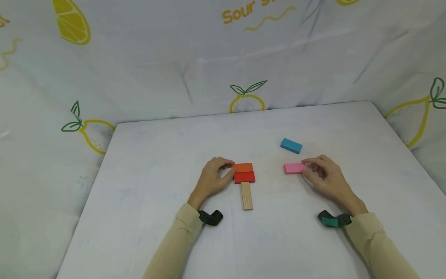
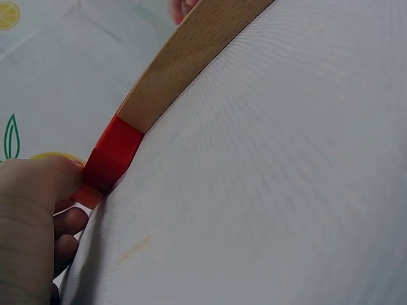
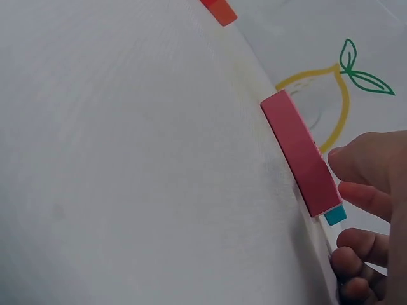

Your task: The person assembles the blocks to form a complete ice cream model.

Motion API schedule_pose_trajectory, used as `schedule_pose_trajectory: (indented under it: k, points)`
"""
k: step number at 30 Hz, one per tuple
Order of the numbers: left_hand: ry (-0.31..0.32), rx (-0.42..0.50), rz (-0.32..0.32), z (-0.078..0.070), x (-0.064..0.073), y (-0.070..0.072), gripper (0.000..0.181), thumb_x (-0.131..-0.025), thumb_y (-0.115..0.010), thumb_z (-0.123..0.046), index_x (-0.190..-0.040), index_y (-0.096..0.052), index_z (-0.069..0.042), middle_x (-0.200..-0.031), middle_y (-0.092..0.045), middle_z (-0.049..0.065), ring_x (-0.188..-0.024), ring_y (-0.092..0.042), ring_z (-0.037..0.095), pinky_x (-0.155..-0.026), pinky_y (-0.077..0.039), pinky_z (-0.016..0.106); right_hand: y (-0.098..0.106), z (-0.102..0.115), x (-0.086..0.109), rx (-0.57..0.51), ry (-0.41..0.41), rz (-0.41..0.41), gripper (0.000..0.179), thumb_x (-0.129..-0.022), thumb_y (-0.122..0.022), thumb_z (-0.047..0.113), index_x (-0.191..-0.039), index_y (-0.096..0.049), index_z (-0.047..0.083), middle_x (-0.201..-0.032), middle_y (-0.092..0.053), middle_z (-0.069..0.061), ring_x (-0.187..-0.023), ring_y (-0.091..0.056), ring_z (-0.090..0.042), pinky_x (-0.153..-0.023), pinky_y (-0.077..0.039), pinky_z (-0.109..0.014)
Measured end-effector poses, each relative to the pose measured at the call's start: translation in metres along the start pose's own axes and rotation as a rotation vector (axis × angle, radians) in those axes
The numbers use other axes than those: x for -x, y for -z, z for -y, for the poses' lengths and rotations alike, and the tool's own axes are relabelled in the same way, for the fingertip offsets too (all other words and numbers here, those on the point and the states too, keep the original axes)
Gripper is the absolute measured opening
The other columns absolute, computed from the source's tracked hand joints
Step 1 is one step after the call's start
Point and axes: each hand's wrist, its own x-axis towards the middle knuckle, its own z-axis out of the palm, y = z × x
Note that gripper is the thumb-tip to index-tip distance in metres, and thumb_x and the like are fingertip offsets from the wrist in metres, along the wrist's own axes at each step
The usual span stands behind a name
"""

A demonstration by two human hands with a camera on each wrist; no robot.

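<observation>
On the white table, my left hand point(image 1: 214, 175) pinches the left end of an orange wooden block point(image 1: 243, 167) between thumb and fingertips. A red block point(image 1: 244, 177) lies along the orange one's near side. Below it a plain wood block point(image 1: 246, 196) points toward me, its far end at the red block, forming a T-like shape. My right hand point(image 1: 327, 176) holds a pink block point(image 1: 294, 168) by its right end, thumb on the near side and index finger on the far side. In the right wrist view the pink block point(image 3: 300, 152) reaches out past the fingertips.
A blue block point(image 1: 291, 145) lies slightly turned behind the pink one, apart from the others. The white table point(image 1: 156, 155) meets a hanging cloth point(image 1: 139, 77) with lemon prints along its back edge. Dark wrist cameras point(image 1: 211, 217) sit at both cuffs.
</observation>
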Motion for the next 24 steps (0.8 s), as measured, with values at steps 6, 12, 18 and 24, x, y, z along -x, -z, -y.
schedule_pose_trajectory:
  k: [6, 12, 18, 24]
  points:
    - [0.003, -0.01, 0.003, -0.0008, -0.0011, -0.0007, 0.022, -0.094, -0.07, -0.022, -0.112, -0.076, -0.009, -0.101, -0.076, 0.004, -0.093, -0.065, 0.018, -0.086, -0.054, 0.033, 0.0001, 0.0004, 0.0001, 0.004, -0.002, 0.008, 0.031, -0.081, -0.079, 0.005, -0.112, -0.075, 0.006, -0.088, -0.055, -0.001, -0.075, -0.041, -0.005, -0.065, -0.034, -0.017]
    - [0.005, -0.01, 0.003, -0.002, -0.0006, 0.0004, 0.022, -0.094, -0.07, -0.022, -0.112, -0.075, -0.01, -0.102, -0.076, 0.003, -0.093, -0.065, 0.018, -0.086, -0.054, 0.034, -0.0007, 0.0014, -0.0002, -0.001, -0.005, 0.004, 0.031, -0.08, -0.08, 0.004, -0.11, -0.075, 0.006, -0.088, -0.057, -0.002, -0.075, -0.042, -0.005, -0.066, -0.035, -0.016]
    - [0.001, -0.013, 0.006, -0.002, -0.0011, 0.0012, 0.022, -0.094, -0.07, -0.022, -0.112, -0.075, -0.01, -0.101, -0.076, 0.003, -0.092, -0.065, 0.018, -0.087, -0.053, 0.034, -0.0019, 0.0033, -0.001, -0.011, -0.011, -0.003, 0.029, -0.08, -0.08, 0.003, -0.109, -0.076, 0.005, -0.087, -0.059, -0.002, -0.075, -0.043, -0.005, -0.065, -0.035, -0.015]
    - [0.005, -0.015, 0.008, -0.0018, 0.0, 0.0014, 0.023, -0.094, -0.07, -0.022, -0.113, -0.075, -0.01, -0.102, -0.076, 0.003, -0.094, -0.065, 0.018, -0.087, -0.053, 0.034, -0.0021, 0.0055, -0.0007, -0.009, -0.029, -0.001, 0.029, -0.081, -0.08, 0.004, -0.109, -0.076, 0.005, -0.087, -0.06, -0.003, -0.076, -0.043, -0.004, -0.065, -0.035, -0.015]
